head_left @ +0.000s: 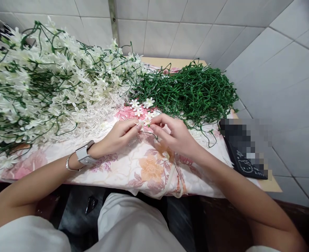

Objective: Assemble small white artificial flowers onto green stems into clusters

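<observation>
My left hand point(119, 137) and my right hand point(174, 134) meet over a floral cloth point(123, 168) on the table. Both pinch the same small artificial flower sprig point(147, 123), a thin green stem with white blossoms. The left fingertips close on its tip near the blossoms. The right thumb and forefinger grip the stem just beside them. A white smartwatch and a thin bangle sit on my left wrist point(84, 155). A few loose white blossoms point(141, 104) lie just beyond my fingers.
A big heap of finished white-flower stems point(46, 84) fills the left of the table. A pile of bare green stems point(191, 91) lies at the back right. A dark pouch point(245, 164) rests at the right edge. Tiled walls close in behind and right.
</observation>
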`<state>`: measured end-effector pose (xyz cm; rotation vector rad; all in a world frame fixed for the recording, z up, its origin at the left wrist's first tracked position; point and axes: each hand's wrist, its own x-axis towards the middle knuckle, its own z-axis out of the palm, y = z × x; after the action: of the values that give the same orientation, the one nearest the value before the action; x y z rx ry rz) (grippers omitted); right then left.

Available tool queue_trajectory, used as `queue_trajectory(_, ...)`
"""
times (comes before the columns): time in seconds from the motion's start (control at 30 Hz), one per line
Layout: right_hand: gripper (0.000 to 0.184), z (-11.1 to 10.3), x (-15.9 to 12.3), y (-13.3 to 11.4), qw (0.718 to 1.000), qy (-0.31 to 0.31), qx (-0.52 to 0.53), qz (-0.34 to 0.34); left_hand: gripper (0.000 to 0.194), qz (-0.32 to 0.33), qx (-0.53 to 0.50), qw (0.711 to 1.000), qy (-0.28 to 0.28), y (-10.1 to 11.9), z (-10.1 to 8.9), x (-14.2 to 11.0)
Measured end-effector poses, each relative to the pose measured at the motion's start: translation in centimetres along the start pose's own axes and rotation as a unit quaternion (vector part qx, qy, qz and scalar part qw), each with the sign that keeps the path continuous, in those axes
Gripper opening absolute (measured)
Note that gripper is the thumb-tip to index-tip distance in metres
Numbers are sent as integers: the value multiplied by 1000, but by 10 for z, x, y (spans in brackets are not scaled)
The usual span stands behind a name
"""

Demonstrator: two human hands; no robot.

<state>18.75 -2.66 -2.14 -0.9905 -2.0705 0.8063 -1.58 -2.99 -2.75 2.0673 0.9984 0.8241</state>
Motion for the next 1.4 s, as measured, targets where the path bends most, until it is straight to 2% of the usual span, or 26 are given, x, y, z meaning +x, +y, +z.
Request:
queue_trajectory(0.2,8,8,-1,1,998,15,64,21,27,15,13,1000,-9,1,5,0)
queue_trajectory(0.43,10,7,-1,0,987,3,144,71,26,35,30,999,-3,-1,6,-3)
queue_trajectory(0.57,16,9,-3,1,992,-10,115,57,26,35,48,998,-8,-3,7,-4)
queue_trajectory(0.87,17,22,-11,3,998,23,38,42,23,15,66,998,-22,-7,16,-5)
queue_trajectory(1.0,17,26,-9,8,998,20,49,33,23,-4,55,998,-44,-7,17,-5)
queue_trajectory(1.2,18,32,-12,15,999,13,44,27,22,3,20,998,-65,-9,18,-3)
queue_trajectory(1.4,22,28,-11,18,998,-3,-27,-49,22,13,36,993,-109,-9,14,-2)
